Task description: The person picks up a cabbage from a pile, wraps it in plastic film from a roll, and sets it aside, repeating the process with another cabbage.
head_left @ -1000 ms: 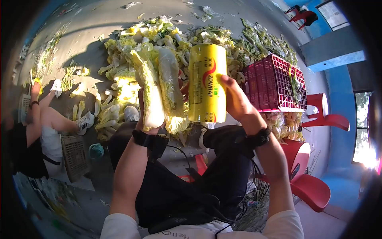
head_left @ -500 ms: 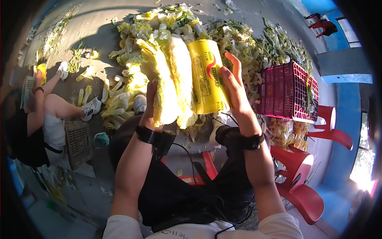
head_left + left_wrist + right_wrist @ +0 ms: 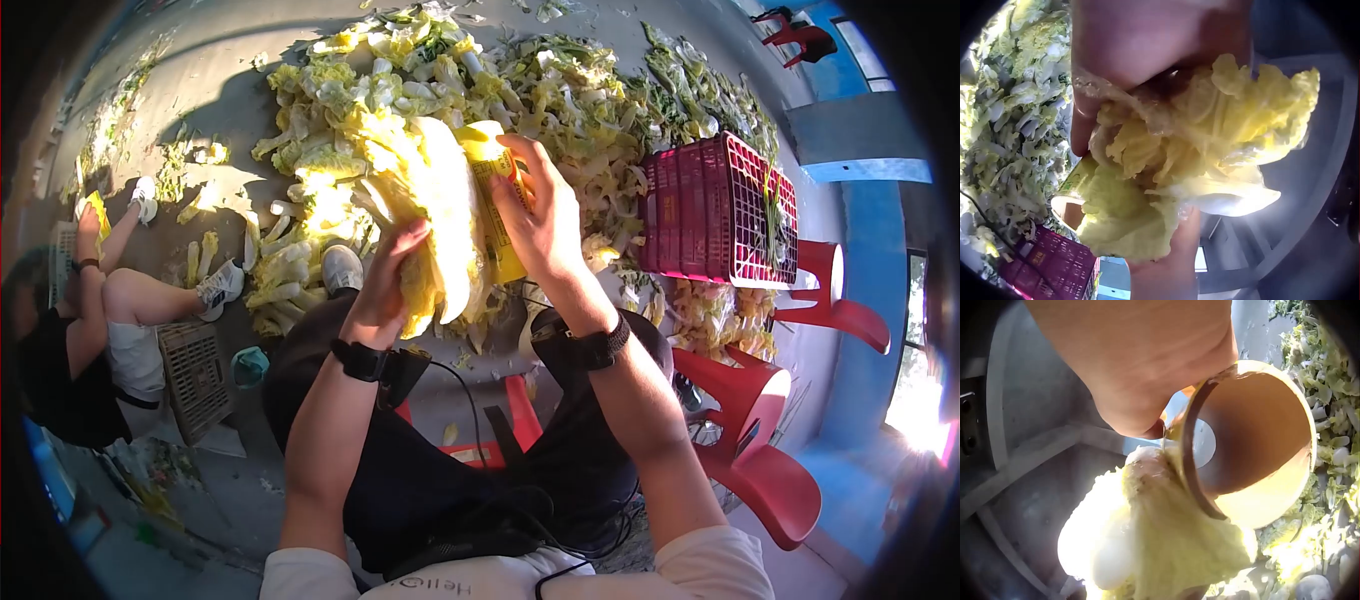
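Note:
Two pale cabbage heads (image 3: 445, 220) lie side by side between the hands in the head view. My left hand (image 3: 385, 285) grips them from the left, thumb along the outer leaves. Against their right side is a yellow roll of wrap (image 3: 497, 205), with my right hand (image 3: 545, 215) curled round it. Clear film stretches over the leaves (image 3: 1210, 137) beneath my left hand (image 3: 1154, 44) in the left wrist view. In the right wrist view the roll's hollow cardboard core (image 3: 1260, 425) faces the camera, beside the cabbage (image 3: 1166, 537) and under my right hand (image 3: 1141, 356).
A heap of loose leaves (image 3: 590, 110) covers the floor ahead. To its right stand a magenta crate (image 3: 690, 210) and red chairs (image 3: 750, 420). At the left another person (image 3: 75, 350) sits beside a grey crate (image 3: 195, 380).
The roll has turned and moved left against the cabbages, so less of its label shows. My right hand has moved left with it, its fingers now bent round the roll.

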A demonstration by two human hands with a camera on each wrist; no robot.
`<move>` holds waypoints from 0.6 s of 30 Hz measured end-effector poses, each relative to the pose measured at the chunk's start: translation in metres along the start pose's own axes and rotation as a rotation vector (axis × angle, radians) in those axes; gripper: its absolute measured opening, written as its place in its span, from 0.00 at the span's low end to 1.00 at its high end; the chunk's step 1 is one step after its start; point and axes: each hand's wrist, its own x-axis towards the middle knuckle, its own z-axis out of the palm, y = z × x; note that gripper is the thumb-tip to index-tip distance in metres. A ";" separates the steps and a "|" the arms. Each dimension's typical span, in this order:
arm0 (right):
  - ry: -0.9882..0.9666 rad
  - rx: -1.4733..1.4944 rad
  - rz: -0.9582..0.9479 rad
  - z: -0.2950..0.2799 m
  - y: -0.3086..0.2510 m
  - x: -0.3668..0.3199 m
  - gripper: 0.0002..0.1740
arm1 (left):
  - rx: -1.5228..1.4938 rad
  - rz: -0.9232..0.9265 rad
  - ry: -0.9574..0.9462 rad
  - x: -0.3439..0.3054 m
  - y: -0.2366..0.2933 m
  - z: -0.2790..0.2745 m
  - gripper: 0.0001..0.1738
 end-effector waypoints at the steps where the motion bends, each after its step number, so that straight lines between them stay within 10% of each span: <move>1: -0.007 0.021 0.019 0.001 0.002 0.000 0.17 | 0.058 -0.013 0.038 -0.003 0.003 0.009 0.27; 6: 0.255 0.141 -0.063 0.028 0.037 -0.001 0.17 | 0.064 -0.061 -0.047 -0.007 -0.003 0.028 0.32; 18: 0.206 0.322 0.119 0.034 0.027 0.005 0.08 | 0.171 0.029 0.083 -0.008 -0.005 0.016 0.35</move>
